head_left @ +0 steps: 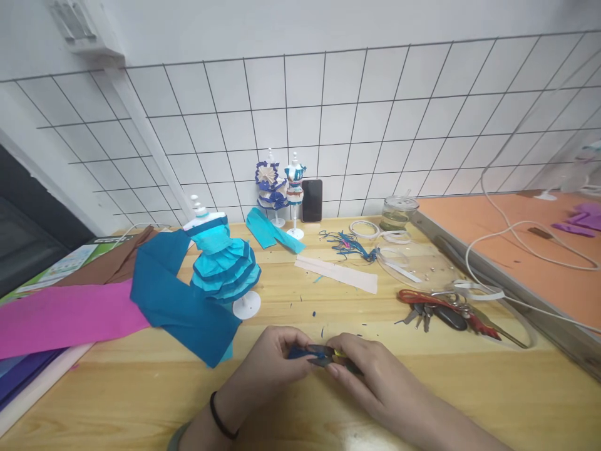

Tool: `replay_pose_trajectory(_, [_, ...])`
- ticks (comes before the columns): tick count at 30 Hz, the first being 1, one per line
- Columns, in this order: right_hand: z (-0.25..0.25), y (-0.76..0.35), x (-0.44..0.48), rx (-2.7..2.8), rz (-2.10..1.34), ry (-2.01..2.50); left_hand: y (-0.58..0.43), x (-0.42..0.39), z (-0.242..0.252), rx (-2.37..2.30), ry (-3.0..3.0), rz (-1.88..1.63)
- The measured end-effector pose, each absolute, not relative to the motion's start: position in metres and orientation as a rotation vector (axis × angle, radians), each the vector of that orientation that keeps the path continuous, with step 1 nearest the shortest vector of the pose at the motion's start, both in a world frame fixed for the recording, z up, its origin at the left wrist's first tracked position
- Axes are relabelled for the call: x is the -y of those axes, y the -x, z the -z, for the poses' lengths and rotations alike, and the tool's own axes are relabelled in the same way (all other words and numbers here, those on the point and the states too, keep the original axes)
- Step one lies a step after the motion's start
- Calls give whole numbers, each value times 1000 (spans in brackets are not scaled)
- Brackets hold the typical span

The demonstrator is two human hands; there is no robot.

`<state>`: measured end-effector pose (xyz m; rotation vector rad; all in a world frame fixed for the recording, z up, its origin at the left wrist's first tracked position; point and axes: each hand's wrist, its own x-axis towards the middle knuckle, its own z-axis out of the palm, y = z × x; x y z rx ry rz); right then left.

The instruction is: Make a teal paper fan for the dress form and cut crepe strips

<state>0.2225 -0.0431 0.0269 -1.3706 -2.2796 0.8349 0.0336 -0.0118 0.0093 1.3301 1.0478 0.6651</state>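
Note:
Low over the front of the wooden table, my left hand (277, 360) pinches a small dark blue strip (297, 352), which looks like crepe paper. My right hand (370, 369) is closed around small scissors (323, 354), with dark blades and a bit of yellow near the grip. The blades point left and reach the strip at my left fingertips; the handles are mostly hidden by my fingers. Tiny blue scraps (314, 314) lie just beyond my hands. To the left stands a white mini dress form (246, 305) wearing a ruffled turquoise paper dress (225, 266).
Dark teal paper (164, 282) and pink paper (70, 313) lie at left. Two smaller dress forms (295, 188) and a phone (312, 200) stand by the wall. A pale strip (338, 274), blue shreds (350, 244), keys (436, 313) and a white cable (511, 232) are farther right.

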Motion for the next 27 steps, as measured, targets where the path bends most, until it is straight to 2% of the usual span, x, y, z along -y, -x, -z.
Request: replay_pose_trajectory(27, [-19, -222, 43, 2313, -773, 1338, -33, 13, -17, -1049, -1401, -631])
